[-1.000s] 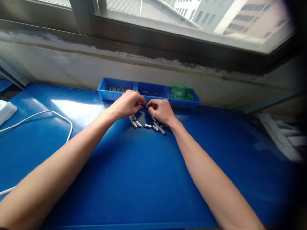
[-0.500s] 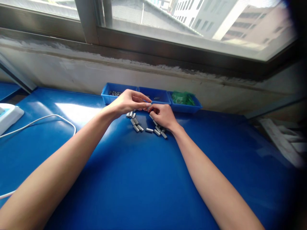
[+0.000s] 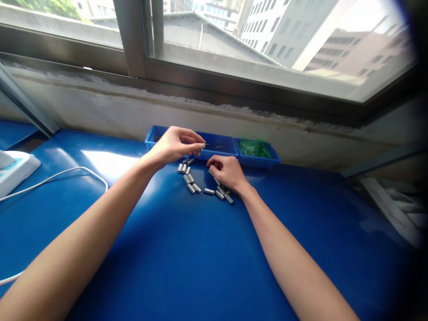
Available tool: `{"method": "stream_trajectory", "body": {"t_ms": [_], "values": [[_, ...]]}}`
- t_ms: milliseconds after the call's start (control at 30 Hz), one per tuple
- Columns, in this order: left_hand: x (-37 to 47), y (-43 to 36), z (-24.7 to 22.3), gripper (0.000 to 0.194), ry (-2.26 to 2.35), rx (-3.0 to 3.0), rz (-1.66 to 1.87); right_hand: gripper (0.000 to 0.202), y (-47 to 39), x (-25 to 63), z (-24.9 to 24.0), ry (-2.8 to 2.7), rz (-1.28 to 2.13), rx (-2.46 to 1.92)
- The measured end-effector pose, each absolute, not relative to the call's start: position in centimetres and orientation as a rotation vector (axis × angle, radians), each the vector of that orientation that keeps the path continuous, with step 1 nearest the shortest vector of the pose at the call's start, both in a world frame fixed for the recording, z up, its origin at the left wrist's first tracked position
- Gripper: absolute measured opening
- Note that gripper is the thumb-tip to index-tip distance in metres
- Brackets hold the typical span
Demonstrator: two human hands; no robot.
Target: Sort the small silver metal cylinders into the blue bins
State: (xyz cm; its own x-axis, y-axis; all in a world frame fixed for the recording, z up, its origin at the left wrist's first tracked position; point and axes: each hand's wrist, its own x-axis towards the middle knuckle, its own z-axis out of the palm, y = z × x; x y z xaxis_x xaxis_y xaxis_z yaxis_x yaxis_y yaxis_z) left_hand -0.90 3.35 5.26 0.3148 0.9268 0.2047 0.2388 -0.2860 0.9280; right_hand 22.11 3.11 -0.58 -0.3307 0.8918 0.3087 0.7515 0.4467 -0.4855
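My left hand hovers by the front of the blue bins, thumb and forefinger brought together at the tips. Whatever they pinch, if anything, is too small to make out. Lower and to the right, my right hand is closed, its fingers curled down over the tabletop; what lies inside them is hidden. Several short silvery metal bars lie on the table in a loose curve between and below the hands. Some touch one another, and a few are partly covered by the right hand.
A blue divided bin stands against the wall, with a few small metal pieces in its middle part. Green plastic bags fill its right part. A white device and its white cable lie at left on the blue table.
The hands have parted: their fingertips met over the bars before, and now a gap separates them. My right hand sits lower relative to the left. The camera view has tilted slightly upward.
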Motion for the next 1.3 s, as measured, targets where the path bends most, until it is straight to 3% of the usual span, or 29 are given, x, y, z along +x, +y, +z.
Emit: {"method": "stream_trajectory", "body": {"t_ms": [267, 433, 533, 700, 867, 1000, 1300], "values": [[-4.3, 4.4, 5.5, 0.031, 1.577, 1.792, 1.241, 0.018, 2.9, 22.0, -0.5, -2.117, 0.424, -1.357], [-3.4, 4.1, 5.8, 0.027, 1.527, 1.968, 1.152, 0.022, 2.5, 21.6, 0.3, -1.681, 0.776, -1.186], [-2.7, 3.5, 6.5, 0.029, 1.442, 2.174, 0.864, 0.024, 2.3, 22.1, 1.3, -1.466, 0.831, -1.126], [-2.0, 2.5, 7.1, 0.028, 1.518, 2.494, 0.189, 0.021, 0.5, 24.5, 1.7, -1.616, 0.509, -1.306], [-1.4, 2.0, 6.2, 0.028, 1.642, 2.563, 0.01, 0.026, -1.8, 25.9, 0.8, -1.811, -0.037, -1.76], [-0.9, 2.2, 5.4, 0.027, 1.626, 2.538, 0.004, 0.037, -2.5, 25.2, 0.7, -1.869, -0.049, -1.988], [1.0, 1.8, 4.5, 0.034, 1.428, 2.436, 0.182, 0.036, -2.1, 23.8, -0.9, -1.94, 0.164, -1.665]]}}
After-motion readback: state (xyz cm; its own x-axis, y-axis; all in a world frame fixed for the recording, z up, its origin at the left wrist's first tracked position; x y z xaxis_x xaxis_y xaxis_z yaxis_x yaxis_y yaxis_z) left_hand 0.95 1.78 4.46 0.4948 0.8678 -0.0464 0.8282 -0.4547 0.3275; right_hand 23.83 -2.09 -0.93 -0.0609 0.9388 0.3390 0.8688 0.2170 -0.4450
